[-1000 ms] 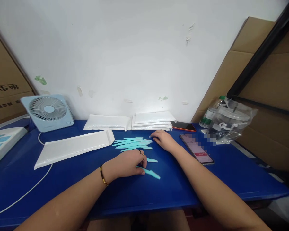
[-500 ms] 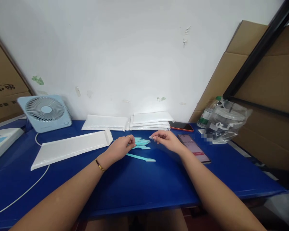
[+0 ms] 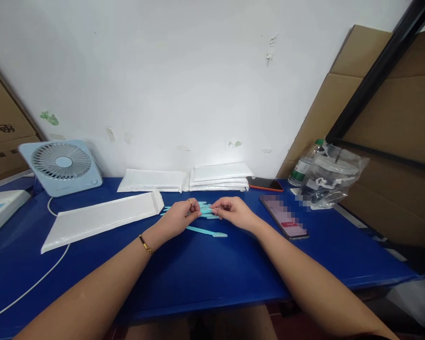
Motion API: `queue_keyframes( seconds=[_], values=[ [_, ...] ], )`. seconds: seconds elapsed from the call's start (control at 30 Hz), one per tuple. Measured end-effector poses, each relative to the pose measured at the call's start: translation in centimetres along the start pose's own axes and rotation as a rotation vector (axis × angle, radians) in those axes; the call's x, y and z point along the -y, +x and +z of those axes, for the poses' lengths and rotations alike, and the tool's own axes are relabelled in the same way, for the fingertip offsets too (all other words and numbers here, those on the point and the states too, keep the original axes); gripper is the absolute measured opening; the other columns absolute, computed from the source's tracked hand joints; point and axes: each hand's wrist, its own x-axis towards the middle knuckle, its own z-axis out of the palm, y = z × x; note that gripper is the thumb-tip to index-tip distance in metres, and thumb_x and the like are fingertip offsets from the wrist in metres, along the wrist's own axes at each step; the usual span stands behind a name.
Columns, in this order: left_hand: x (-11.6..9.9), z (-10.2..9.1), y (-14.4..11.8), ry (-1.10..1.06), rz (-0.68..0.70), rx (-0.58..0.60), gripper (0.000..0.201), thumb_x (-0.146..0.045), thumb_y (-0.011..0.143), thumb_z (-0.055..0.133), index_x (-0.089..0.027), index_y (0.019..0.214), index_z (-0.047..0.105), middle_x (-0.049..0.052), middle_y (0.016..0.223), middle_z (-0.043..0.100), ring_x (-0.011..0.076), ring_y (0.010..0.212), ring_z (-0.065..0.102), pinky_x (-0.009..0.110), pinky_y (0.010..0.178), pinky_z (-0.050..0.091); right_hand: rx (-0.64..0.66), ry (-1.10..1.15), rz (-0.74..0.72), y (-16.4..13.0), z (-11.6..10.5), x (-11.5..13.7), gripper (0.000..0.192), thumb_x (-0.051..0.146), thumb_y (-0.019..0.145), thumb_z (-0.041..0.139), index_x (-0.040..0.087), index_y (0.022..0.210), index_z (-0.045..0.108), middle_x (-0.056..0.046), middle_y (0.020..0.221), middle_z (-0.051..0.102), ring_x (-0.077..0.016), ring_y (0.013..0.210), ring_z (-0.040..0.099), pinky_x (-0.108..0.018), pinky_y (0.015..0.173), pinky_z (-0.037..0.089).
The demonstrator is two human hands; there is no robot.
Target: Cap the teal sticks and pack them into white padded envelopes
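Several turquoise eyebrow razors (image 3: 202, 204) lie in a loose heap on the blue table, partly hidden by my fingers. My left hand (image 3: 184, 215) is closed in a pinch on one of these razors, over the left side of the heap. Close to its right, my right hand (image 3: 233, 211) is also pinched; it appears to hold a small clear blade cap at the razor's end, mostly hidden by the fingertips. A single eyebrow razor (image 3: 207, 231) lies apart, nearer to me. Left of my left hand is a long white padded envelope (image 3: 102, 219).
Along the wall are another white envelope (image 3: 152, 181), an envelope stack (image 3: 221, 177) and a red-edged phone (image 3: 265, 184). A lit phone (image 3: 285, 217) lies right. Beyond it stand a bottle (image 3: 301, 170) and a bagged cup (image 3: 331, 179). A blue fan (image 3: 61, 165) stands left, with a white cable.
My right hand has moved left, bringing its small clear piece to the razors beside my left hand. My left hand keeps its pinch. The view has shifted slightly.
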Motion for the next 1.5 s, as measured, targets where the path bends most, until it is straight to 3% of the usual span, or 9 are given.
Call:
queue_keyframes(
  seconds=[0.17, 0.27, 0.37, 0.73, 0.97, 1.13, 1.27, 1.4, 1.5],
  values=[
    [0.4, -0.9, -0.2, 0.215, 0.058, -0.034, 0.046, -0.056, 0.074, 0.054, -0.021, 0.104, 0.055, 0.007, 0.106, 0.059, 0.0243, 0.101, 0.051, 0.033, 0.081, 0.04, 0.028, -0.269, -0.129, -0.4, -0.4, 0.4, 0.036, 0.046, 0.077, 0.06, 0.022, 0.102, 0.067, -0.007, 0.095, 0.064, -0.0184, 0.087, 0.058, -0.031, 0.075, 0.047],
    [1.3, -1.5, -0.4, 0.4, 0.032, -0.011, 0.089, -0.067, 0.053, 0.066, -0.017, 0.124, 0.045, 0.015, 0.131, 0.045, 0.0341, 0.123, 0.033, 0.043, 0.097, 0.031, 0.147, -0.415, -0.15, -0.8, -0.9, 0.2, 0.084, 0.054, 0.058, 0.074, 0.025, 0.132, 0.045, -0.011, 0.131, 0.045, -0.0283, 0.121, 0.04, -0.042, 0.098, 0.036],
    [1.7, -1.6, -0.5, 0.477, -0.033, 0.098, 0.087, -0.067, 0.059, 0.061, -0.016, 0.127, 0.044, 0.016, 0.129, 0.048, 0.034, 0.121, 0.038, 0.044, 0.096, 0.032, 0.22, -0.475, -0.101, -1.0, -1.0, -0.3, 0.108, 0.058, 0.053, 0.075, 0.024, 0.142, 0.025, -0.013, 0.144, 0.027, -0.0324, 0.131, 0.025, -0.047, 0.105, 0.027],
    [-0.5, 0.6, -0.2, 0.532, 0.073, 0.179, 0.018, -0.021, 0.075, 0.047, -0.017, 0.09, 0.056, 0.008, 0.086, 0.061, 0.0209, 0.076, 0.059, 0.029, 0.066, 0.043, 0.21, -0.761, -0.196, -0.3, 0.7, 0.9, 0.029, 0.017, 0.076, 0.056, 0.015, 0.105, 0.057, -0.008, 0.095, 0.052, -0.0186, 0.087, 0.05, -0.029, 0.076, 0.044],
    [-1.0, 1.2, -0.2, 0.664, 0.096, 0.1, 0.02, -0.022, 0.07, 0.052, -0.015, 0.089, 0.055, 0.012, 0.094, 0.06, 0.0262, 0.088, 0.057, 0.033, 0.072, 0.046, 0.175, -0.817, -0.184, -0.1, 1.2, 1.2, 0.028, 0.019, 0.068, 0.063, 0.014, 0.094, 0.056, -0.008, 0.092, 0.054, -0.0211, 0.088, 0.049, -0.033, 0.079, 0.041],
    [-1.6, 0.9, -0.1, 0.672, 0.044, 0.072, 0.024, -0.024, 0.078, 0.046, -0.015, 0.1, 0.049, 0.009, 0.086, 0.063, 0.0254, 0.08, 0.061, 0.033, 0.066, 0.047, -0.054, -0.246, -0.132, -0.4, 0.6, 1.7, 0.053, 0.032, 0.076, 0.061, 0.02, 0.124, 0.043, -0.007, 0.11, 0.054, -0.0171, 0.094, 0.054, -0.03, 0.081, 0.044],
    [-2.0, 1.2, -0.1, 0.642, 0.043, 0.066, 0.029, -0.026, 0.08, 0.045, -0.017, 0.107, 0.046, 0.009, 0.085, 0.065, 0.0263, 0.074, 0.063, 0.033, 0.061, 0.047, -0.259, 0.012, -0.059, 0.2, 2.3, 1.9, 0.039, 0.043, 0.093, 0.032, 0.02, 0.114, 0.056, -0.006, 0.107, 0.061, -0.0176, 0.1, 0.056, -0.033, 0.089, 0.042],
    [-2.0, 1.5, -0.2, 0.595, 0.029, 0.033, 0.037, -0.024, 0.077, 0.048, -0.017, 0.113, 0.045, 0.009, 0.089, 0.066, 0.0268, 0.077, 0.064, 0.033, 0.061, 0.047, -0.115, 0.061, -0.037, 0.1, 3.2, 2.7, 0.046, 0.045, 0.094, 0.025, 0.02, 0.114, 0.058, -0.006, 0.112, 0.061, -0.0184, 0.106, 0.055, -0.034, 0.095, 0.039],
    [-2.1, 1.7, -0.4, 0.588, 0.001, -0.005, 0.043, -0.021, 0.075, 0.049, -0.015, 0.116, 0.041, 0.009, 0.084, 0.066, 0.026, 0.073, 0.065, 0.031, 0.057, 0.046, -0.035, -0.169, -0.095, -0.6, 3.1, 3.7, 0.05, 0.043, 0.084, 0.048, 0.021, 0.129, 0.046, -0.008, 0.129, 0.049, -0.0212, 0.118, 0.046, -0.035, 0.099, 0.036]
  ],
)
